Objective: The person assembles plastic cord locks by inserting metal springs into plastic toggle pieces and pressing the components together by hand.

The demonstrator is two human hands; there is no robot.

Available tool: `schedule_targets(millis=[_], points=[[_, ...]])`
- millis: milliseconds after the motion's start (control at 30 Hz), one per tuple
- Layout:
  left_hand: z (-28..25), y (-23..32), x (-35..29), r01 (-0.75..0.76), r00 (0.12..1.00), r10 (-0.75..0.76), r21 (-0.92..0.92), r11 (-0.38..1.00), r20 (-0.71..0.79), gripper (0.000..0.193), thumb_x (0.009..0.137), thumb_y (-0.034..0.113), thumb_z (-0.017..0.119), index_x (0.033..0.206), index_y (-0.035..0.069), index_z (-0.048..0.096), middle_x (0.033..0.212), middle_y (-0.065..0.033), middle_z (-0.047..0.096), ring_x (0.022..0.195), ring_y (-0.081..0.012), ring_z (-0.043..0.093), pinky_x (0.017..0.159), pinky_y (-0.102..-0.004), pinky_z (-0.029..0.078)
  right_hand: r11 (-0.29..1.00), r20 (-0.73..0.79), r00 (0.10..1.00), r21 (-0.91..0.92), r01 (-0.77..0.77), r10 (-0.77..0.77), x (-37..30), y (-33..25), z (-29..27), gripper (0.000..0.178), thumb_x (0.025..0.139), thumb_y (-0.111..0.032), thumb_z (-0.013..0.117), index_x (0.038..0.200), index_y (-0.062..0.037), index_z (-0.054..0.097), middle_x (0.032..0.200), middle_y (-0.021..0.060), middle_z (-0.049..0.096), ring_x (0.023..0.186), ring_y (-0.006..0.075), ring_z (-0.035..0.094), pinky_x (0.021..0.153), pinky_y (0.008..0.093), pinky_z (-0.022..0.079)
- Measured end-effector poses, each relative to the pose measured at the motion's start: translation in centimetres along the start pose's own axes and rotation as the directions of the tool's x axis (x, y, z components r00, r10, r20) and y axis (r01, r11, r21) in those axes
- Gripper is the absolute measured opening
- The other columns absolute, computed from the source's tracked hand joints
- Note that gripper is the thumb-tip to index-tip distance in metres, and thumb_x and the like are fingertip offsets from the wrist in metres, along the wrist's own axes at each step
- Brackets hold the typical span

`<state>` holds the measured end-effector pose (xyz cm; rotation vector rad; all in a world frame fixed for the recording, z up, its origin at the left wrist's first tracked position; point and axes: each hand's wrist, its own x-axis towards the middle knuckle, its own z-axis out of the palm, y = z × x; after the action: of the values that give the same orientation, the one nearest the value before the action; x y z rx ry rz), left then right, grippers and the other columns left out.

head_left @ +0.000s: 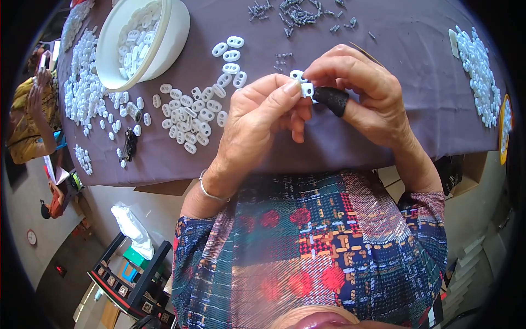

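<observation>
In front of me, above the near part of the table, my left hand [266,107] pinches a white two-hole cord lock [308,91] between thumb and fingers. My right hand [372,90] closes on the same small piece from the other side. A black sleeve [332,101] covers the right thumb. The fingers partly hide the cord lock, so I cannot tell how its parts sit together. Left of my hands lies a loose pile of white two-hole oval pieces [189,118]. Several small metal springs [284,55] lie just beyond my fingers.
A white tub [178,46] of white pieces stands at the far left, beside a large spread of small white parts [85,71]. More springs [301,13] lie at the back. Another white heap [479,77] is at the right. A person [33,109] sits beyond the left edge.
</observation>
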<state>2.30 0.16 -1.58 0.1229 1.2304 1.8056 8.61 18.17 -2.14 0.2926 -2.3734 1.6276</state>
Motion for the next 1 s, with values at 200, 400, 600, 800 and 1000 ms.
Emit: schedule_targets(millis=[200, 400, 600, 800, 1000], points=[[0.0, 0.0, -0.1, 0.118, 0.990, -0.108, -0.113, 0.987, 0.088, 0.022, 0.094, 0.020, 0.045, 0.086, 0.001, 0.051, 0.069, -0.0043, 0.049, 0.055, -0.0097, 0.046, 0.047, -0.0271, 0.046, 0.991, 0.074, 0.996, 0.116, -0.062, 0.054, 0.1, 0.4, -0.2, 0.022, 0.069, 0.005, 0.061, 0.090, -0.0017, 0.062, 0.081, 0.0060, 0.059, 0.072, 0.0134, 0.058, 0.058, 0.0226, 0.043], [-0.1, 0.1, -0.3, 0.210, 0.960, -0.164, -0.198, 0.957, 0.229, 0.025, 0.094, 0.023, 0.043, 0.092, -0.001, 0.052, 0.071, -0.0039, 0.047, 0.057, -0.0104, 0.046, 0.045, -0.0275, 0.046, 0.983, 0.079, 0.986, 0.116, 0.139, -0.149, 0.4, 0.3, -0.3, 0.014, 0.072, 0.000, 0.065, 0.085, 0.0019, 0.061, 0.079, 0.0106, 0.058, 0.067, 0.0163, 0.056, 0.058, 0.0240, 0.044], [0.1, 0.1, -0.6, 0.058, 0.993, -0.067, 0.083, 0.995, 0.099, 0.031, 0.095, 0.026, 0.040, 0.099, -0.002, 0.052, 0.076, -0.0070, 0.052, 0.061, -0.0126, 0.051, 0.053, -0.0259, 0.047, 0.956, 0.116, 0.990, 0.271, -0.114, 0.085, 0.0, -0.4, 0.0, 0.012, 0.078, -0.004, 0.063, 0.084, 0.0042, 0.057, 0.080, 0.0068, 0.055, 0.069, 0.0116, 0.052, 0.058, 0.0217, 0.041], [1.1, 0.5, -1.1, -0.165, 0.973, 0.217, 0.423, 0.891, -0.078, 0.013, 0.086, 0.008, 0.060, 0.093, -0.002, 0.056, 0.077, -0.0067, 0.060, 0.065, -0.0113, 0.057, 0.060, -0.0223, 0.047, 0.890, 0.164, 0.941, 0.311, -0.334, 0.296, -0.3, -0.6, 0.0, 0.013, 0.084, -0.008, 0.059, 0.088, 0.0041, 0.055, 0.081, 0.0019, 0.053, 0.075, 0.0062, 0.049, 0.063, 0.0191, 0.040], [0.7, 0.0, -1.1, -0.154, 0.977, 0.181, 0.211, 0.965, -0.115, 0.012, 0.086, 0.009, 0.060, 0.092, -0.002, 0.057, 0.076, -0.0043, 0.059, 0.064, -0.0075, 0.055, 0.056, -0.0188, 0.045, 0.845, 0.170, 0.900, 0.311, -0.435, 0.401, -0.9, -1.2, 1.0, 0.013, 0.084, -0.007, 0.060, 0.091, 0.0032, 0.055, 0.085, 0.0011, 0.053, 0.078, 0.0070, 0.050, 0.068, 0.0192, 0.041]])
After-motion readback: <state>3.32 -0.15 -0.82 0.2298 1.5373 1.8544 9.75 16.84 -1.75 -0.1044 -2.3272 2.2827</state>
